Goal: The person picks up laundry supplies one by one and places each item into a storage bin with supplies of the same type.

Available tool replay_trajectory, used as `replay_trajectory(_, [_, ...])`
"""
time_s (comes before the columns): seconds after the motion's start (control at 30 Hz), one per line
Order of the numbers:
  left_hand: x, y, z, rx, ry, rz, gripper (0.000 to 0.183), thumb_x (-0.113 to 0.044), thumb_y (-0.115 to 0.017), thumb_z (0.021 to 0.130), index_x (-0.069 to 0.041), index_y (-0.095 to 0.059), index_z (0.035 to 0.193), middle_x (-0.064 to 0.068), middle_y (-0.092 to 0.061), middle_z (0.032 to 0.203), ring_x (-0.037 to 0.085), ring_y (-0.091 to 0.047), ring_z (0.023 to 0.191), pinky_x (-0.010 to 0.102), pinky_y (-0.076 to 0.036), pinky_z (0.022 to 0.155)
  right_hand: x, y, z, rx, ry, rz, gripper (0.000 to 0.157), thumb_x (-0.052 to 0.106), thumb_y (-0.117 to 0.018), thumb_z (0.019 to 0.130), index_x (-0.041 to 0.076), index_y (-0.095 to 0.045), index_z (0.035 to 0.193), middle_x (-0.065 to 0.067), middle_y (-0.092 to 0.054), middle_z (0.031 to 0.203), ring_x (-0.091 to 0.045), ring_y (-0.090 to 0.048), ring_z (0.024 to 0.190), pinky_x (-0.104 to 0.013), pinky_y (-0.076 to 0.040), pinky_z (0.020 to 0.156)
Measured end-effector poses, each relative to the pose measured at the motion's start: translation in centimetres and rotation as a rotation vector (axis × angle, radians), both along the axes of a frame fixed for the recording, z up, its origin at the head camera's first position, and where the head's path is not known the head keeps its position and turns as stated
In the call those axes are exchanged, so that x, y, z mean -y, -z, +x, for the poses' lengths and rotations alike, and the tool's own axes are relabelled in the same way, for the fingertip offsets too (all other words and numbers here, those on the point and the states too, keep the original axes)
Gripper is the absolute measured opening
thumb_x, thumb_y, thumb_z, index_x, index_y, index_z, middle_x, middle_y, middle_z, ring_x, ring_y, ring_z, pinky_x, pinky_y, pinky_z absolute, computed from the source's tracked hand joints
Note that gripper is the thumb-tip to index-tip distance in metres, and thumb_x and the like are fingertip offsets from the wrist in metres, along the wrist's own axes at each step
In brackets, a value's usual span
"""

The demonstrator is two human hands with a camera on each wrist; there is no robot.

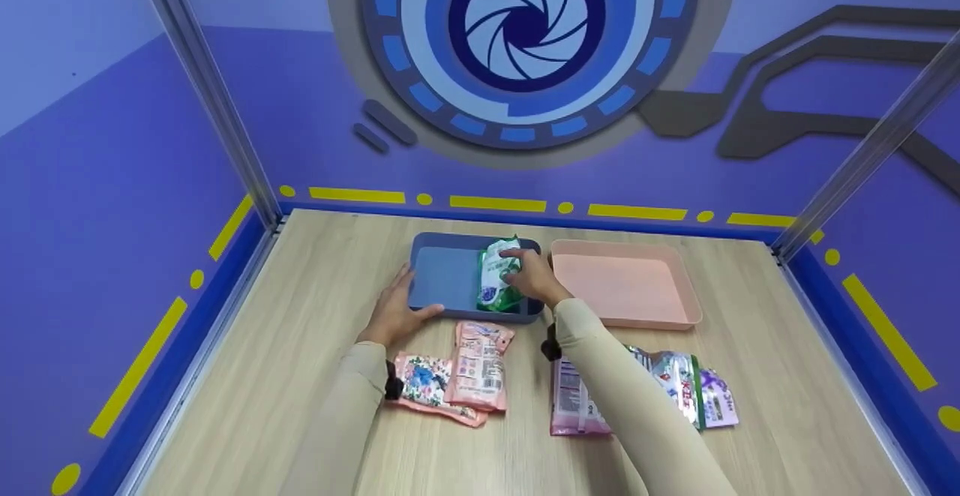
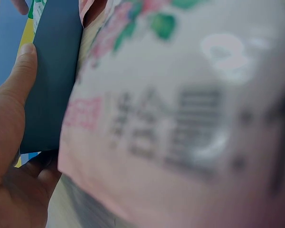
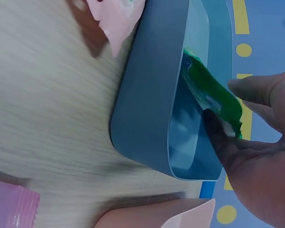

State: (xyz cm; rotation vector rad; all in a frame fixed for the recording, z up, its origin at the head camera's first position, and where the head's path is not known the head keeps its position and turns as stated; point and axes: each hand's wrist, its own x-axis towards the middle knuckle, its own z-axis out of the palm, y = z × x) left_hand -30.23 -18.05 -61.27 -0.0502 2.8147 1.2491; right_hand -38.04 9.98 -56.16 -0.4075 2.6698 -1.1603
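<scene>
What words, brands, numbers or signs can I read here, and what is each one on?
No word or brand reads for certain.
Floral packet: large characters, too blurred; perhaps "1" at the end.
Green packet: print too small.
Pink packet: fine print, too small.
Purple packet: marks too small.
Wall: shutter-like emblem, no words visible.

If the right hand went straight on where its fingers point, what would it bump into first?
The green pack, which the right hand already touches. Past that, probably the floor or left wall of the blue tray; how low it aims is hard to tell.
</scene>
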Motion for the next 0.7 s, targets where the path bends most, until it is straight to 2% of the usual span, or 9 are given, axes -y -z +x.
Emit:
replay_trajectory(0.07, [0.02, 0.0, -0.03, 0.002, 0.0, 0.007, 0.102, -0.046, -0.081, 0.088, -0.012, -0.022, 0.165, 0.005, -0.011, 0.173, 0.032, -0.016, 0.157, 0.051, -0.022, 0.124, -0.01, -0.05, 0.09, 0.027, 0.0, -0.003, 0.05, 0.006, -0.071, 0.096, 0.011, -0.06, 0.145, -0.017, -0.054, 0.15, -0.024, -0.061, 0.101, -0.04, -0.055, 0.095])
replay_trajectory(0.13, [0.04, -0.02, -0.01, 0.001, 0.0, 0.013, 0.102, -0.045, -0.081, 0.088, -0.012, -0.022, 0.165, 0.005, -0.011, 0.173, 0.032, -0.016, 0.157, 0.051, -0.022, 0.124, -0.05, -0.09, 0.17, 0.05, -0.005, -0.008, 0.051, 0.007, -0.071, 0.097, 0.012, -0.058, 0.146, -0.017, -0.052, 0.151, -0.026, -0.061, 0.107, -0.044, -0.054, 0.099])
replay_trajectory(0.3, [0.01, -0.06, 0.05, 0.002, -0.002, 0.026, 0.102, -0.045, -0.081, 0.088, -0.013, -0.022, 0.165, 0.005, -0.01, 0.173, 0.031, -0.015, 0.157, 0.049, -0.021, 0.125, -0.12, -0.03, 0.2, 0.052, -0.029, 0.006, 0.055, 0.01, -0.072, 0.096, 0.011, -0.055, 0.148, -0.018, -0.05, 0.152, -0.028, -0.06, 0.111, -0.048, -0.052, 0.103])
replay_trajectory(0.5, [-0.02, -0.1, 0.1, -0.004, 0.0, 0.029, 0.102, -0.043, -0.081, 0.089, -0.012, -0.021, 0.165, 0.006, -0.01, 0.173, 0.033, -0.015, 0.157, 0.052, -0.02, 0.124, -0.14, 0.23, 0.09, 0.034, -0.055, 0.013, 0.057, 0.01, -0.072, 0.096, 0.01, -0.053, 0.15, -0.018, -0.046, 0.156, -0.032, -0.055, 0.127, -0.052, -0.046, 0.109])
replay_trajectory(0.53, [-0.01, -0.1, 0.09, -0.007, 0.003, 0.028, 0.102, -0.043, -0.081, 0.089, -0.012, -0.021, 0.165, 0.006, -0.01, 0.173, 0.034, -0.015, 0.157, 0.052, -0.02, 0.124, -0.14, 0.26, 0.1, 0.037, -0.052, 0.014, 0.057, 0.01, -0.072, 0.096, 0.01, -0.053, 0.15, -0.018, -0.046, 0.156, -0.032, -0.054, 0.128, -0.052, -0.046, 0.109])
replay_trajectory(0.7, [0.11, -0.03, -0.02, -0.04, 0.024, 0.001, 0.102, -0.044, -0.081, 0.088, -0.007, -0.024, 0.164, 0.008, -0.012, 0.172, 0.033, -0.018, 0.156, 0.05, -0.022, 0.124, -0.18, 0.5, 0.13, 0.057, -0.045, 0.018, 0.06, 0.011, -0.073, 0.096, 0.012, -0.05, 0.152, -0.018, -0.046, 0.156, -0.029, -0.06, 0.11, -0.046, -0.051, 0.097])
